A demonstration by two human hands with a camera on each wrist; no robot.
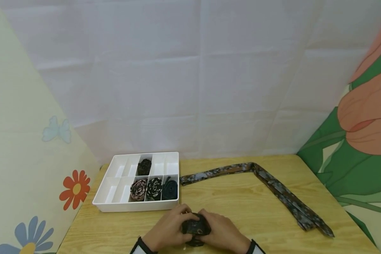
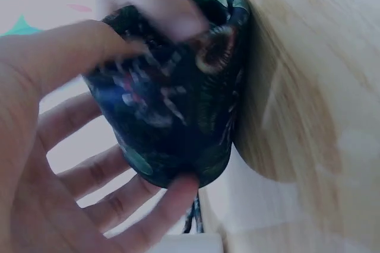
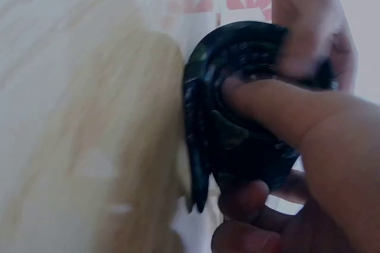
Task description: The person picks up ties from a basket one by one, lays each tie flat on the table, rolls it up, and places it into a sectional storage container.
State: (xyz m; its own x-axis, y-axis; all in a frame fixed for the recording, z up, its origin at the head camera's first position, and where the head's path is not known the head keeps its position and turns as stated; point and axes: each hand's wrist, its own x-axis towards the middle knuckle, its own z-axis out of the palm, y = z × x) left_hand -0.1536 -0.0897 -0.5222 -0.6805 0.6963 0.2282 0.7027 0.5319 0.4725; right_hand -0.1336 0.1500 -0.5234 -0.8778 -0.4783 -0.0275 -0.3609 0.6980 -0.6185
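Near the table's front edge, a dark patterned necktie (image 1: 197, 225) is rolled into a thick coil. My left hand (image 1: 169, 225) grips one side of it, thumb on top and fingers around the outer side in the left wrist view. From the other side my right hand (image 1: 223, 231) holds the same roll. In the right wrist view the right thumb (image 3: 267, 101) presses on the coiled face, and a loose end of the tie (image 3: 199, 176) lies along the table. Further right, a grey-brown patterned necktie (image 1: 274, 187) lies unrolled and bent at an angle.
A white divided box (image 1: 139, 206) stands at the left. Its front row holds a pinkish rolled tie (image 1: 138, 189), a black-and-white one (image 1: 154, 188) and a dark one (image 1: 170, 189); another dark roll (image 1: 144, 167) sits behind. A white sheet (image 1: 197, 88) hangs behind the table.
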